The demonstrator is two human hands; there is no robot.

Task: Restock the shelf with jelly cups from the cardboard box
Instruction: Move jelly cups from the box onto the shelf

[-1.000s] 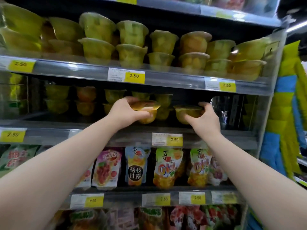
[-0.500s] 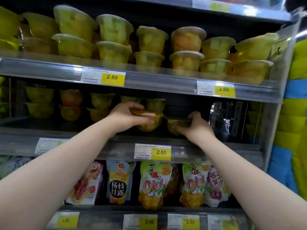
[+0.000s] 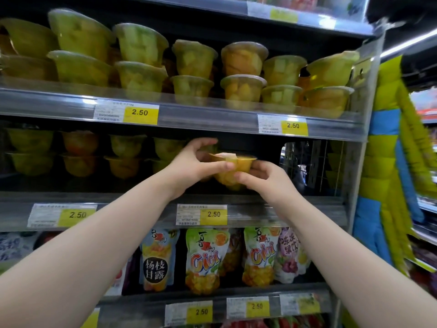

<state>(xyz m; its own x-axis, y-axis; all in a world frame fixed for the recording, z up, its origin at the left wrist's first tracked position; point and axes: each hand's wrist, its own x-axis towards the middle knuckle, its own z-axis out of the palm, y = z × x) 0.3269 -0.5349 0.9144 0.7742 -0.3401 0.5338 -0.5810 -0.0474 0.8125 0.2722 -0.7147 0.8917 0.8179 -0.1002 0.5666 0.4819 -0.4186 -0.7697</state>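
My left hand [image 3: 194, 163] and my right hand [image 3: 267, 179] meet around a yellow-orange jelly cup [image 3: 230, 176] held just above the middle shelf [image 3: 142, 209], right of centre. The left thumb lies across the cup's front and the left fingers curl over its lid. From the right side, my right thumb and fingers pinch the cup's lower body. Whether a second cup sits under it I cannot tell. More jelly cups [image 3: 125, 157] stand stacked two high on the same shelf to the left. The cardboard box is out of view.
The upper shelf [image 3: 212, 119] holds several stacked fruit jelly cups [image 3: 241, 74] close above my hands. Hanging jelly pouches [image 3: 203, 259] fill the row below. A wire mesh side panel [image 3: 312, 166] closes the shelf on the right, with a yellow-blue display [image 3: 387, 162] beyond.
My right hand has moved left with its cup to meet the left hand, so both hands now grip at one spot. The view has shifted up and left.
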